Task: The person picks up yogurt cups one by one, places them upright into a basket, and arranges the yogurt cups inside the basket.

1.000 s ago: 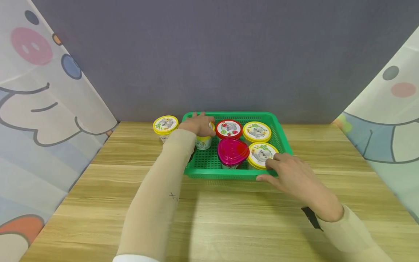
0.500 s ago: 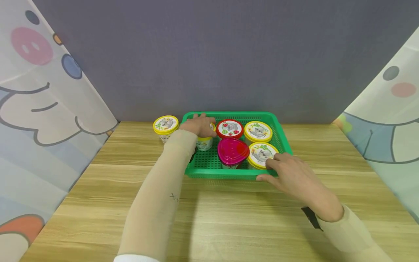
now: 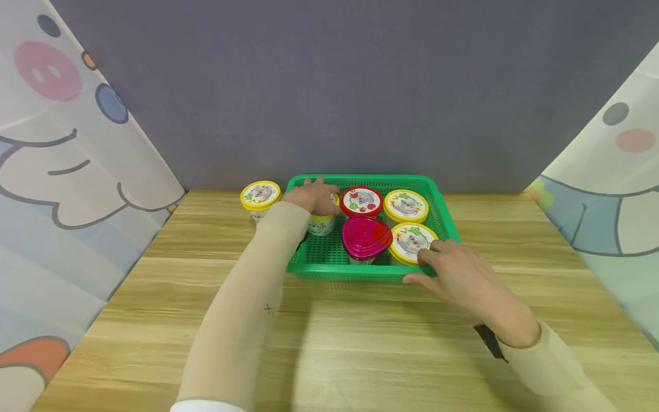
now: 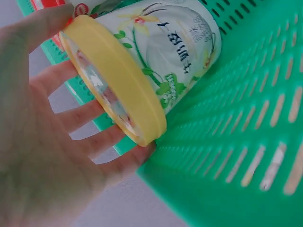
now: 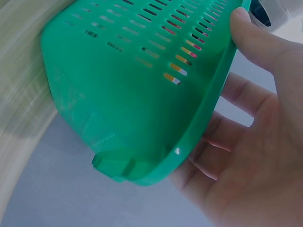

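Note:
In the head view my left hand (image 3: 312, 198) reaches over a yellow-lidded paper tub (image 3: 321, 225) at the back left inside a green plastic basket (image 3: 350, 271). The left wrist view shows thumb and fingers around the edge of the yellow lid (image 4: 120, 78), with the tub beside the slotted basket wall (image 4: 265, 137). At the front right corner my right hand (image 3: 463, 277) grips the basket rim (image 5: 215, 94), thumb on the outside and fingers over the inside. Its fingertips come close to another yellow-lidded tub (image 3: 412, 243).
Also in the basket are a red-lidded tub (image 3: 362, 201), a tub with a pink rounded-triangle lid (image 3: 364, 238) and a yellow-lidded tub (image 3: 407, 206). Another yellow-lidded tub (image 3: 260, 195) stands left of the basket on the wooden table (image 3: 370, 343). A grey wall (image 3: 340, 91) rises behind.
Over the last second the left hand, with the tub beneath it, and the red-lidded and back yellow-lidded tubs have shifted very slightly right. The right hand stays on the rim.

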`<state>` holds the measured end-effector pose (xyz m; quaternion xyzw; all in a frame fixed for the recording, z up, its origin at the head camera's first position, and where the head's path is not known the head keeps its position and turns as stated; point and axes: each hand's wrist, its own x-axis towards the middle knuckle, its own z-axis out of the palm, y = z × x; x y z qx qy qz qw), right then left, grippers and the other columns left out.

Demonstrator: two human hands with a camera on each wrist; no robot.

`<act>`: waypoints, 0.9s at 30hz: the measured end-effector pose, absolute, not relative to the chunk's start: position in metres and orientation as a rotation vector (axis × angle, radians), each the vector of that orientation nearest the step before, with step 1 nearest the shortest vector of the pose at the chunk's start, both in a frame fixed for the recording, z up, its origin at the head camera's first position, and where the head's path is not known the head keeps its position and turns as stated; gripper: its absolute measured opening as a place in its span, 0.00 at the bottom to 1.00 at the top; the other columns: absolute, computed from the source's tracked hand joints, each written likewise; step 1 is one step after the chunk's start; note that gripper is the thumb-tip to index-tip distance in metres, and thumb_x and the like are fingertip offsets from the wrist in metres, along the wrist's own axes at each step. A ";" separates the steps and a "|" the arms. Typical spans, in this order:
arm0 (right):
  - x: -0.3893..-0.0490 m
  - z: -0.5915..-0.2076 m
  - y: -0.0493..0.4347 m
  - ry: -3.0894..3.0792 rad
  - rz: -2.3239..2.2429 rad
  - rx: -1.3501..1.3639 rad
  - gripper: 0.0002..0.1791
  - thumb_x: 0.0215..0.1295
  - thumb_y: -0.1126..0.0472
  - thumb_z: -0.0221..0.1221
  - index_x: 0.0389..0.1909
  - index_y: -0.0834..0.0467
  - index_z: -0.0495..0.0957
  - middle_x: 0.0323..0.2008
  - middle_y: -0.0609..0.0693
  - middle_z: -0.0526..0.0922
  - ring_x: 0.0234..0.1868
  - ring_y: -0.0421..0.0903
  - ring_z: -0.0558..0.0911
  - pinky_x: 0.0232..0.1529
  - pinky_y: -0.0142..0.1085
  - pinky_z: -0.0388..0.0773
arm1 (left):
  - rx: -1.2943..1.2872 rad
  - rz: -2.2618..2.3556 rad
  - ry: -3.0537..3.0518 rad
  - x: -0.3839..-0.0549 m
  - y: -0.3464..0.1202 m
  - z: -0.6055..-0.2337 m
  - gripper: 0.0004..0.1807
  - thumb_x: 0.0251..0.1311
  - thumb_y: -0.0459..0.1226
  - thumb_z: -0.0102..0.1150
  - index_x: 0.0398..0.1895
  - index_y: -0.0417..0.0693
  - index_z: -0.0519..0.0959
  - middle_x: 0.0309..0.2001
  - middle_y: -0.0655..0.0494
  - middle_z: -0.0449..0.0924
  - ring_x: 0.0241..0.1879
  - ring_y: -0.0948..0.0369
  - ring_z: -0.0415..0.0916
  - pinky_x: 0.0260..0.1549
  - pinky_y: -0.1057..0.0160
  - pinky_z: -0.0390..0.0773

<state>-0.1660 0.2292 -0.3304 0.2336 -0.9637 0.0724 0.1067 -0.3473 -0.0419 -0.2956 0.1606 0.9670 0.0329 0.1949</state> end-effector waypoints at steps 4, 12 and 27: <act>-0.166 -0.331 0.229 -2.840 0.215 0.680 0.20 0.57 0.40 0.72 0.27 0.50 0.76 0.25 0.44 0.70 0.28 0.46 0.71 0.26 0.41 0.68 | 0.471 0.089 2.715 -0.347 -0.043 -0.294 0.42 0.65 0.63 0.56 0.80 0.65 0.58 0.81 0.46 0.42 0.79 0.40 0.38 0.70 0.34 0.52; -0.166 -0.330 0.229 -2.833 0.208 0.695 0.20 0.57 0.40 0.71 0.26 0.50 0.75 0.24 0.44 0.69 0.28 0.46 0.71 0.27 0.41 0.68 | 0.490 0.088 2.723 -0.346 -0.048 -0.288 0.45 0.63 0.63 0.58 0.80 0.65 0.56 0.81 0.45 0.43 0.78 0.41 0.42 0.69 0.35 0.55; -0.166 -0.331 0.229 -2.824 0.211 0.695 0.21 0.57 0.40 0.71 0.26 0.50 0.75 0.24 0.44 0.68 0.27 0.45 0.70 0.27 0.41 0.68 | 0.463 0.054 2.706 -0.338 -0.052 -0.273 0.53 0.63 0.74 0.42 0.83 0.68 0.35 0.82 0.47 0.26 0.80 0.44 0.27 0.75 0.41 0.34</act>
